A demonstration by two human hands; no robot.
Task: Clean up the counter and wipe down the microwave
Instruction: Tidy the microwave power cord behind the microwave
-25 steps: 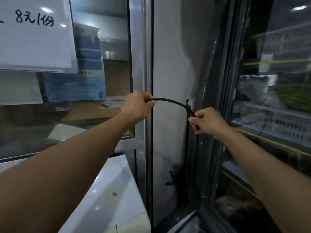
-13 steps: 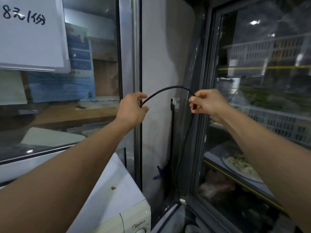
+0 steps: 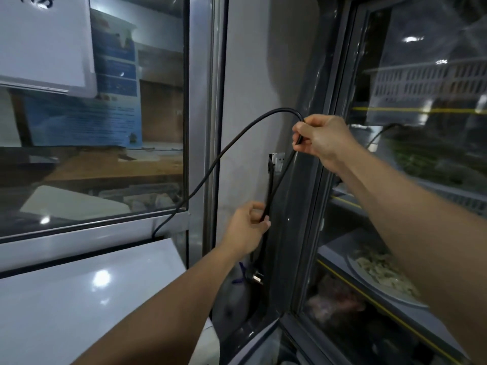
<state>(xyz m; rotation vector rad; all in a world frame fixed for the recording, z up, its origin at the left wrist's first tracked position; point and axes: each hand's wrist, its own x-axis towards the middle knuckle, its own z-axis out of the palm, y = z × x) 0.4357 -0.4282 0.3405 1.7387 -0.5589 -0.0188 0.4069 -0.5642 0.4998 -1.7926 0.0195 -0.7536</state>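
Note:
A black power cable rises from behind the white microwave at the lower left, arcs up and bends down over my right hand. My right hand pinches the cable at the top of the loop, in front of the grey fridge frame. My left hand grips the hanging part lower down, near the wall. The plug dangles below my left hand, beside the wall. Only the microwave's glossy top shows.
A glass window with a metal frame stands behind the microwave, with a white sign and a blue poster on it. A glass-door fridge with baskets and plates of food fills the right. A small wall socket sits between them.
My left hand let go of the cable's upper part and moved down and right to grip it lower. My right hand stayed at the bend, and more slack now loops to the left.

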